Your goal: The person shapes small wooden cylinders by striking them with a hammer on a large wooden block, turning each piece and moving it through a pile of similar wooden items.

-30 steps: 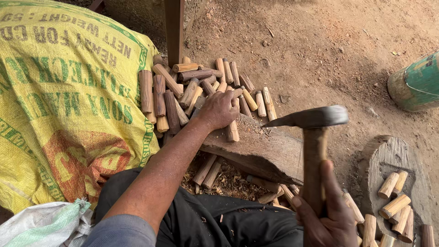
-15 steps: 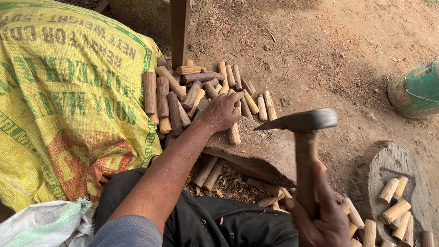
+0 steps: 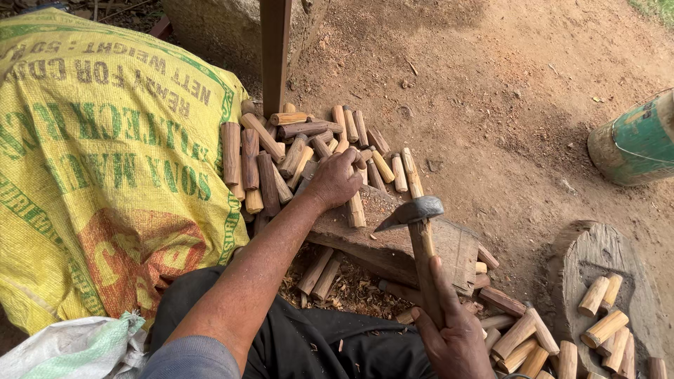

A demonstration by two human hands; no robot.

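Lowered, hatchet (image 3: 414,210) nears left fingers (image 3: 349,163) seemingly pinching a stick (image 3: 356,209).

A yellow woven sack (image 3: 105,161) with green and red print fills the nine o'clock side, bulging and lying on the ground. Below it, at seven o'clock, sits a crumpled white bag (image 3: 74,347). A dark wooden post (image 3: 275,52) stands upright at twelve o'clock, just in front of a grey stone (image 3: 217,24). At three o'clock a green drum (image 3: 635,140) lies tilted on the bare earth (image 3: 491,91), cut off by the frame edge. At five o'clock a hollowed wooden slab (image 3: 597,253) holds several pale peeled sticks (image 3: 604,326). Wood shavings (image 3: 351,288) lie at six o'clock.
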